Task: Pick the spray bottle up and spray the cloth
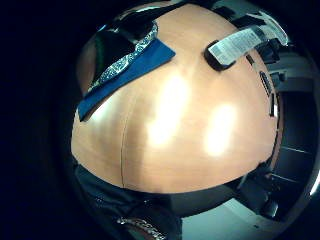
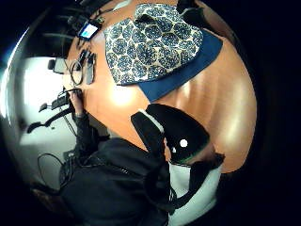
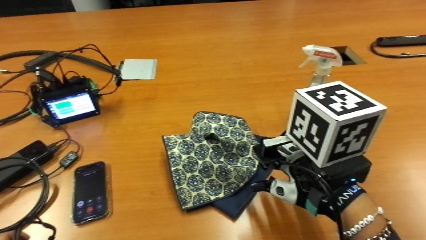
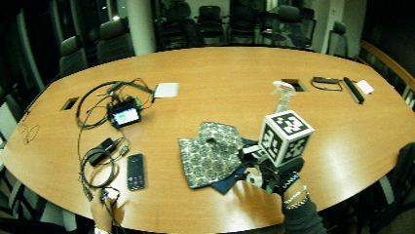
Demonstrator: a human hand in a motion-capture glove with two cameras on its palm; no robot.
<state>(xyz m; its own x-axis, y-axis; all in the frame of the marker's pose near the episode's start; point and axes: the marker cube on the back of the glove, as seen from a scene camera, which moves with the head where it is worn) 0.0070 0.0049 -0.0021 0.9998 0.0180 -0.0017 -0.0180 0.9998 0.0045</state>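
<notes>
The spray bottle (image 3: 319, 61) stands upright on the wooden table (image 3: 219, 45), its white trigger head showing behind my glove; it also shows in the wide outside view (image 4: 283, 95). A patterned cloth (image 3: 213, 155) lies crumpled on a dark blue cloth (image 3: 243, 202) in front of me; both show in the thumb side palm view (image 2: 155, 42). My gloved right hand (image 3: 293, 187) hovers over the table at the cloths' right edge, well short of the bottle. Its fingers look spread and hold nothing. The little finger side palm view shows bare table (image 1: 190, 125) and the blue cloth's corner (image 1: 135, 67).
A small screen device (image 3: 66, 107) with tangled cables sits at the left, a phone (image 3: 90, 192) near the front edge, and a white pad (image 3: 138, 69) further back. A table cut-out (image 3: 351, 55) lies just behind the bottle, and a black cable (image 3: 399, 42) at the far right.
</notes>
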